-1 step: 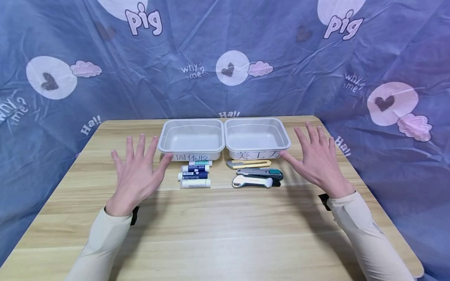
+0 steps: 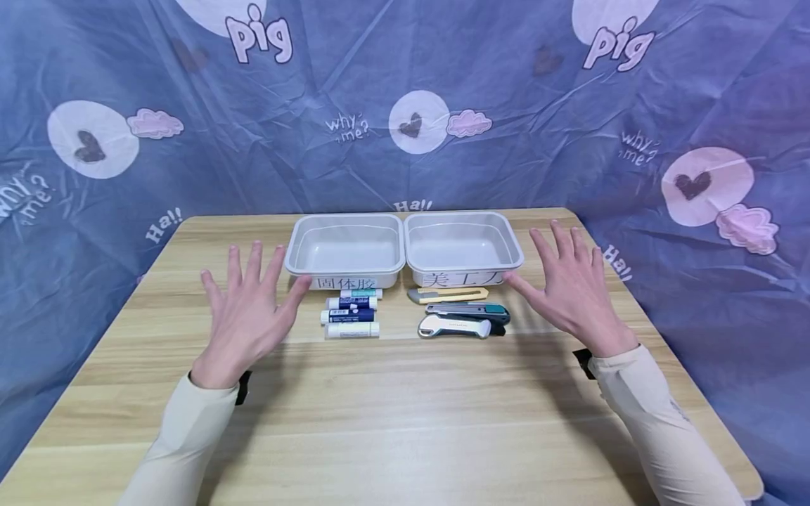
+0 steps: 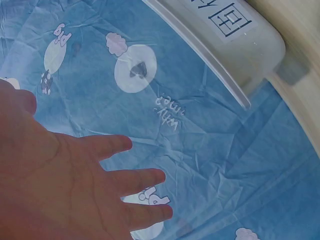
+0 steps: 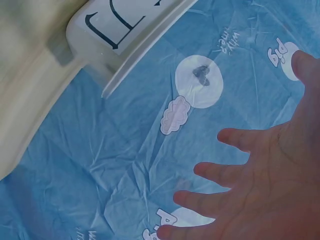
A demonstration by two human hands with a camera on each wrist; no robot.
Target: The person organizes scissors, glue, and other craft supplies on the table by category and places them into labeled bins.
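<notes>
My left hand [image 2: 243, 320] is spread with straight fingers and holds nothing, left of several glue sticks [image 2: 349, 316] lying in a column. My right hand [image 2: 577, 295], also spread and holding nothing, is right of a yellow utility knife [image 2: 452, 295], a grey-and-teal one [image 2: 468, 310] and a silver-and-black one [image 2: 452, 326]. Behind these stand two white bins side by side, the left bin [image 2: 344, 270] and the right bin [image 2: 465, 268], each with a paper label on its front. Both wrist views show an open palm and a corner of a bin.
The wooden table [image 2: 392, 422] has its back edge close to a blue printed cloth [image 2: 285, 169], which hangs behind it and along both sides. Shadows of both arms fall on the tabletop.
</notes>
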